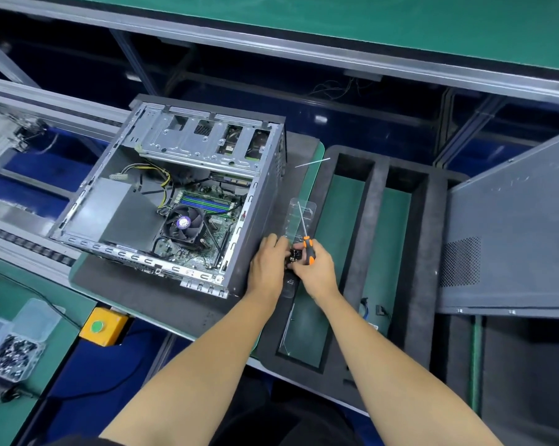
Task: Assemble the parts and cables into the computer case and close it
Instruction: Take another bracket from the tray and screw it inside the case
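Green bench (1, 320): bin (9, 346) of screws (13, 352)

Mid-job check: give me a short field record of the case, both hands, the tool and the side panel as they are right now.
case: computer case lies on its side, open, fan and cables showing
left hand: left hand beside the case's right wall, fingers on a small dark part
right hand: right hand grips the screwdriver and touches the same part
tool: orange and black handle, shaft pointing away from the person
side panel: side panel off the case, resting at right
screws: box of screws at lower left
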Demonstrator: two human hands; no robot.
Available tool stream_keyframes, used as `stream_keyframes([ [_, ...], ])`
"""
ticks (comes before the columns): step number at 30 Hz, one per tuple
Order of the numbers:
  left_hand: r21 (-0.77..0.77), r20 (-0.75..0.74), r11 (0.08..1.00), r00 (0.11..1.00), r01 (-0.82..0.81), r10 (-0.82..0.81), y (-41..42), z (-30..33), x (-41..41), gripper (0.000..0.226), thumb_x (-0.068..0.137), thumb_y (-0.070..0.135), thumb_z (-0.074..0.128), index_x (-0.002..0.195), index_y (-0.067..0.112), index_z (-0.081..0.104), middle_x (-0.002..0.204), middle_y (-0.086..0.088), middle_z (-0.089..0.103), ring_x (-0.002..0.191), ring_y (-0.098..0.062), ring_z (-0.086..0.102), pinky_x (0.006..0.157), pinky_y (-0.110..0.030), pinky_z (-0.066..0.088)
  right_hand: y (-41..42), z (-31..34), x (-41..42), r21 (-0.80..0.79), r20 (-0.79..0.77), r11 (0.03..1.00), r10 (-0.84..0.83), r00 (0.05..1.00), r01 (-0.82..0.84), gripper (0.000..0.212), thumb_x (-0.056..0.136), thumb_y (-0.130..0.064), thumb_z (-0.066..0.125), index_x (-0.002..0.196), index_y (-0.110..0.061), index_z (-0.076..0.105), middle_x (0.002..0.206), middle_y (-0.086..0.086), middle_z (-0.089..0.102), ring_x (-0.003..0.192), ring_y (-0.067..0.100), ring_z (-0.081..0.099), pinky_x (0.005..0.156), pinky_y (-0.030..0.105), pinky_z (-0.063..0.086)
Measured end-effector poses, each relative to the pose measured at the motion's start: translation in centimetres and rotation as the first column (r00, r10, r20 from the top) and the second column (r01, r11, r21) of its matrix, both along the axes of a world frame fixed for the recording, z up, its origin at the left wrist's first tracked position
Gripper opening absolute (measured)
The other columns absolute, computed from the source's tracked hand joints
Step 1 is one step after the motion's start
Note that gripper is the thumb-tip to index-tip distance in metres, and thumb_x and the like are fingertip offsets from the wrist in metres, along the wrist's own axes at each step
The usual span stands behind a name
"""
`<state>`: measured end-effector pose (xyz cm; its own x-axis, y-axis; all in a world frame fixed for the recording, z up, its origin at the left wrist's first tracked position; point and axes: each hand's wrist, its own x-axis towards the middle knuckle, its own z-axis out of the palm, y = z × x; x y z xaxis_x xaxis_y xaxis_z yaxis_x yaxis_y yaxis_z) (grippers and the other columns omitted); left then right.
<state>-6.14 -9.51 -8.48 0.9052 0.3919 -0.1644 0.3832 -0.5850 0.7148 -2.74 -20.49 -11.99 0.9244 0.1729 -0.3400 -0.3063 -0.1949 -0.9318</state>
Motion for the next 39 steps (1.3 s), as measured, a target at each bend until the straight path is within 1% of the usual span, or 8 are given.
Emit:
stream_keyframes([
  [4,0.238,-0.013,0.968,0.996,0.085,-0.085,0.4,-0.8,-0.8,0.022,0.091,0.039,0.037,0.076,0.032,0.051,0.085,0.015,0.054,0.088,0.004,0.062,0.066,-0.029,0.043,0.0,-0.2,-0.3,0.011,0.003,1.000,0.029,1.000,-0.029,0.036,0.076,0.017,0.065,0.102,-0.008,0.064,0.106,0.002,0.068,0.070,0.017,0.054,0.084,0.047,0.061],
  [9,0.073,-0.017,0.997,1.000,-0.003,0.004,0.1,-0.8,-1.7,0.017,0.085,0.036,0.049,0.077,0.024,0.059,0.082,0.011,0.059,0.081,-0.007,0.064,0.068,-0.036,0.046,0.3,-0.5,-0.6,-0.017,0.053,1.000,0.024,0.998,-0.023,0.038,0.077,0.017,0.058,0.099,-0.013,0.067,0.102,-0.001,0.070,0.093,0.018,0.068,0.080,0.030,0.058],
  [12,-0.050,-0.060,0.999,0.998,-0.013,0.010,0.2,-0.9,-1.8,0.017,0.089,0.011,0.051,0.082,0.026,0.051,0.086,0.008,0.051,0.076,-0.009,0.051,0.064,-0.033,0.042,0.2,-0.5,-0.7,-0.023,0.062,0.999,0.029,0.998,-0.028,0.037,0.078,0.016,0.059,0.099,-0.013,0.067,0.099,-0.006,0.071,0.090,0.007,0.066,0.078,0.021,0.054],
  [15,-0.286,-0.022,0.947,0.990,-0.143,0.142,0.1,-0.7,-2.0,0.018,0.093,0.012,0.052,0.087,0.027,0.061,0.087,0.012,0.058,0.077,-0.006,0.056,0.073,-0.031,0.045,0.2,-0.5,-0.7,-0.002,0.048,1.000,0.027,0.998,-0.027,0.037,0.077,0.015,0.064,0.100,-0.014,0.068,0.100,-0.008,0.071,0.086,0.000,0.064,0.074,0.015,0.052],
  [21,-0.326,-0.007,0.927,0.981,-0.187,0.196,0.1,-0.9,-2.5,0.022,0.100,0.010,0.047,0.094,0.029,0.057,0.089,0.016,0.058,0.081,0.008,0.062,0.060,-0.012,0.045,0.0,-0.8,-0.7,0.026,0.012,0.999,0.028,1.000,-0.029,0.040,0.077,0.018,0.068,0.103,-0.012,0.066,0.098,-0.007,0.068,0.073,0.006,0.058,0.070,0.023,0.056],
  [26,-0.054,0.035,0.993,0.994,-0.101,0.103,0.1,-1.1,-2.7,0.029,0.101,0.005,0.053,0.110,0.032,0.048,0.099,0.012,0.055,0.090,0.007,0.055,0.065,-0.018,0.046,0.0,-1.0,-0.8,0.029,-0.003,0.999,0.041,0.999,-0.041,0.043,0.075,0.017,0.070,0.103,-0.015,0.067,0.085,-0.021,0.063,0.067,0.007,0.055,0.067,0.024,0.053],
  [33,-0.141,-0.011,0.983,0.993,-0.114,0.114,-0.2,-1.8,-2.5,0.013,0.097,0.015,0.051,0.097,0.024,0.061,0.101,0.007,0.054,0.094,-0.012,0.059,0.075,-0.031,0.047,-0.1,-1.2,-1.0,0.040,-0.009,0.998,0.042,0.999,-0.041,0.039,0.077,0.018,0.063,0.101,-0.013,0.066,0.092,-0.010,0.065,0.070,0.009,0.055,0.069,0.030,0.052],
  [39,-0.229,-0.115,0.950,0.975,-0.211,0.188,-0.3,-0.5,-1.7,0.014,0.081,0.036,0.044,0.079,0.029,0.056,0.086,0.003,0.060,0.084,-0.011,0.070,0.044,-0.040,0.055,0.0,-0.9,-1.1,0.041,0.000,0.998,0.037,0.999,-0.037,0.037,0.078,0.017,0.062,0.100,-0.012,0.066,0.093,-0.006,0.067,0.068,0.010,0.054,0.068,0.031,0.051],
])
